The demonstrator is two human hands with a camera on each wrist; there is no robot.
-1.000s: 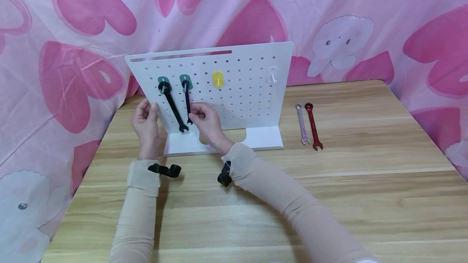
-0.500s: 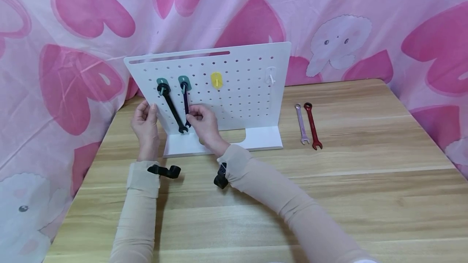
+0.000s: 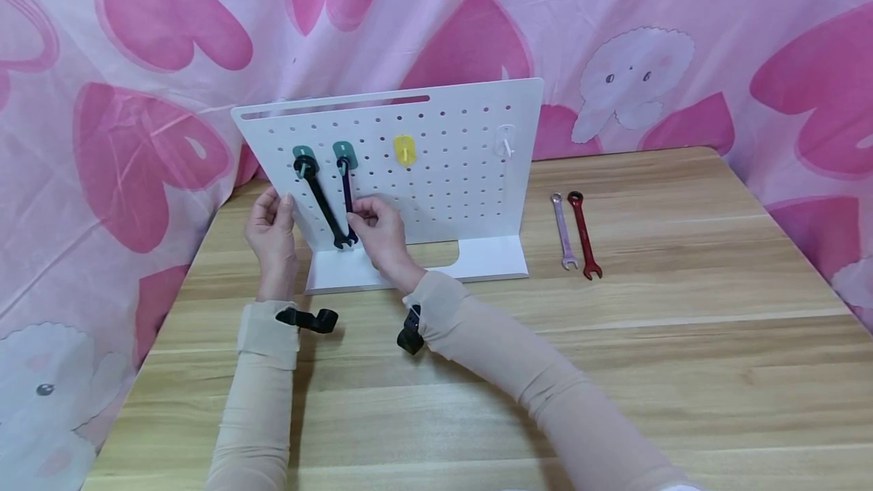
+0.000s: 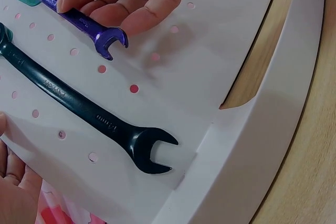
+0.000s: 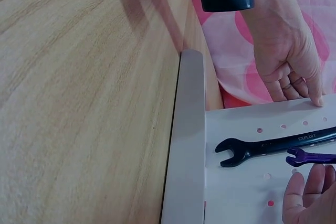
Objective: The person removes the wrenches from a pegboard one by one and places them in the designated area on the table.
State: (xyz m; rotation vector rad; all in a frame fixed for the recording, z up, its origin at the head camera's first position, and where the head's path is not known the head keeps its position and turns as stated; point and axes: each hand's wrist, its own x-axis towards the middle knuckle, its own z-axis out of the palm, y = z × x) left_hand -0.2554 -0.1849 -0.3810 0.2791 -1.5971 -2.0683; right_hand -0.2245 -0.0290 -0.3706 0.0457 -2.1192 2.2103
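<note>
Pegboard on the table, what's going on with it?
A person's right hand pinches the purple wrench, whose upper end is at a green hook, while the left hand grips the pegboard by its edge. A dark wrench hangs from the other green hook. The yellow hook and white hook are bare; a lilac wrench and a red wrench lie on the table.

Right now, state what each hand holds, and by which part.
Right hand: small purple metal wrench, pinched by its shaft. Left hand: white perforated board, held by its side edge.
</note>
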